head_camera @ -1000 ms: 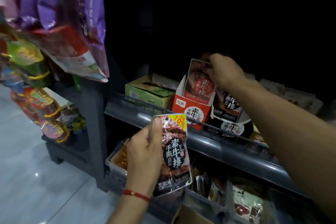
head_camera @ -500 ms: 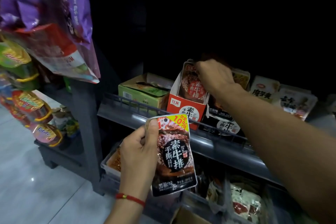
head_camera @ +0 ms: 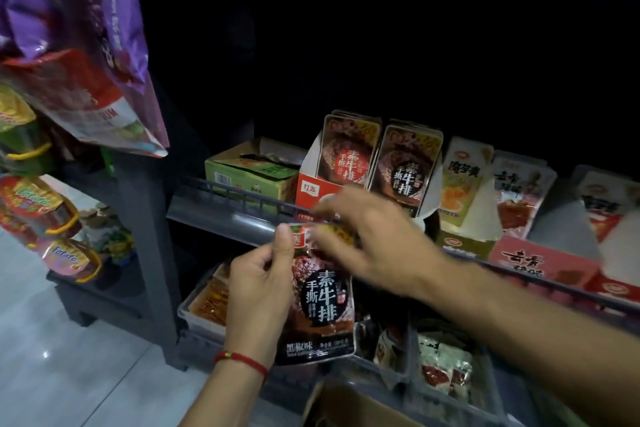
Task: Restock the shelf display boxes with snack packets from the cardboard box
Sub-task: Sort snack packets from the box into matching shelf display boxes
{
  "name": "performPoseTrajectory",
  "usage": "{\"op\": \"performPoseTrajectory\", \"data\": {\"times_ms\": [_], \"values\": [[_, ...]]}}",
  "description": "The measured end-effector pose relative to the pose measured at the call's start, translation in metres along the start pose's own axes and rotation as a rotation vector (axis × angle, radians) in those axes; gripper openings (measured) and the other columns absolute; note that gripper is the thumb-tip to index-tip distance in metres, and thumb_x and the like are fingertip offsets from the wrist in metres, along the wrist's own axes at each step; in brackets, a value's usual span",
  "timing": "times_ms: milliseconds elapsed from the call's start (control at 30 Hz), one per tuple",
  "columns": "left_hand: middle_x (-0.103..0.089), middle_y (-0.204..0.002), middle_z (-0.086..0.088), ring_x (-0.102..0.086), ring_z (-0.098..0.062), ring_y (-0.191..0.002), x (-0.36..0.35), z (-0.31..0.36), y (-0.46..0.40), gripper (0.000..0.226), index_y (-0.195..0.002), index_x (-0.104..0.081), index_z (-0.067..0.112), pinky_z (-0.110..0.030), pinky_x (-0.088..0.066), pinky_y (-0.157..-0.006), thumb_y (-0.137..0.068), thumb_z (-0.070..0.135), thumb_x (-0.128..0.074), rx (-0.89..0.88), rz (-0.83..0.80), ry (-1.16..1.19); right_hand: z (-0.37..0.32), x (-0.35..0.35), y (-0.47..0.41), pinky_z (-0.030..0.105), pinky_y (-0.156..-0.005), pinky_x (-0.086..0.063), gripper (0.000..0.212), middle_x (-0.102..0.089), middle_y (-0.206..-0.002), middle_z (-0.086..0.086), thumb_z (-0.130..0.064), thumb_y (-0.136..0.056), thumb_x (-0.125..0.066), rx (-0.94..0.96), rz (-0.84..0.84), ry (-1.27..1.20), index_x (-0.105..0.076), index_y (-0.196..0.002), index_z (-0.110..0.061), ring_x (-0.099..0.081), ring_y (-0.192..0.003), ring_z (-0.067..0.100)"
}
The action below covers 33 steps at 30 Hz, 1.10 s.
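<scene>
- My left hand (head_camera: 258,291) grasps a stack of snack packets (head_camera: 320,298) upright in front of the shelf, thumb laid along the top left corner, fingers curled round the left edge and behind
- I see a red cord bracelet (head_camera: 242,359) on that wrist
- My right hand (head_camera: 375,241) reaches across from the right and sits at the top edge of the same packets, its fingers (head_camera: 332,236) bent onto the upper right corner; it is blurred, so I cannot tell whether it pinches a packet or only touches it
- The packets hang below and left of the right hand, their lower half clear of both hands, the dark label facing me
- Just behind the right hand stands the red display box (head_camera: 313,189) on the grey shelf (head_camera: 221,218), with matching packets upright in it
- Beside it on the right, a second row of the same dark packets (head_camera: 405,166) stands upright, touching the red box's row
- Left of the red box lies a green carton (head_camera: 247,173), flaps partly open
- Further right I see a yellow-green packet box (head_camera: 462,184) and pink-red boxes (head_camera: 540,260) behind the shelf rail
- Below the held packets, at the bottom edge, is the rim of the cardboard box (head_camera: 346,406)
- The lower shelf holds clear trays of packets (head_camera: 207,302)
- Purple and red bags (head_camera: 83,45) hang at far left
</scene>
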State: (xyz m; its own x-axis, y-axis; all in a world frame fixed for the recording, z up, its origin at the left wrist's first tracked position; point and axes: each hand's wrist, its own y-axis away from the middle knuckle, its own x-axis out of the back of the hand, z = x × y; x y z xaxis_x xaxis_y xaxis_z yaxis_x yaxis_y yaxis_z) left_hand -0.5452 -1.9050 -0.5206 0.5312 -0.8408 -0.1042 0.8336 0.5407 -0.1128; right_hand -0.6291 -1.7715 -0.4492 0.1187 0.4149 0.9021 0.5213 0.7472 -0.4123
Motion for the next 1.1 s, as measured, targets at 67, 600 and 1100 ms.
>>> {"op": "performPoseTrajectory", "data": {"times_ms": [67, 600, 1100], "values": [[-0.074, -0.069, -0.015, -0.074, -0.035, -0.068, -0.005, 0.001, 0.004, 0.056, -0.072, -0.075, 0.011, -0.044, -0.059, -0.056, -0.096, 0.057, -0.052, 0.003, -0.026, 0.011, -0.002, -0.007, 0.023, 0.018, -0.082, -0.050, 0.025, -0.066, -0.113, -0.015, -0.040, -0.102, -0.056, -0.114, -0.070, -0.176, -0.063, -0.123, -0.028, -0.060, -0.095, -0.003], [-0.078, -0.106, -0.005, -0.071, -0.022, -0.105, -0.006, -0.005, 0.004, 0.050, -0.109, -0.076, 0.016, -0.039, -0.056, -0.084, -0.091, 0.055, -0.052, 0.042, -0.137, 0.222, 0.056, 0.102, 0.028, 0.015, -0.062, -0.053, 0.011, -0.072, -0.095, -0.010, -0.018, -0.096, -0.068, -0.435, 0.366, -0.522, -0.071, -0.093, -0.028, -0.068, -0.081, -0.003], [-0.078, -0.098, -0.007, -0.071, -0.028, -0.101, -0.010, -0.008, -0.004, 0.036, -0.102, -0.076, 0.015, -0.047, -0.057, -0.089, -0.100, 0.041, -0.052, 0.107, -0.140, 0.186, 0.149, 0.099, -0.049, 0.015, -0.056, -0.039, 0.025, -0.056, -0.082, -0.014, -0.014, -0.099, -0.061, -0.645, 0.481, -0.234, -0.062, -0.102, -0.039, -0.054, -0.075, 0.006]]}}
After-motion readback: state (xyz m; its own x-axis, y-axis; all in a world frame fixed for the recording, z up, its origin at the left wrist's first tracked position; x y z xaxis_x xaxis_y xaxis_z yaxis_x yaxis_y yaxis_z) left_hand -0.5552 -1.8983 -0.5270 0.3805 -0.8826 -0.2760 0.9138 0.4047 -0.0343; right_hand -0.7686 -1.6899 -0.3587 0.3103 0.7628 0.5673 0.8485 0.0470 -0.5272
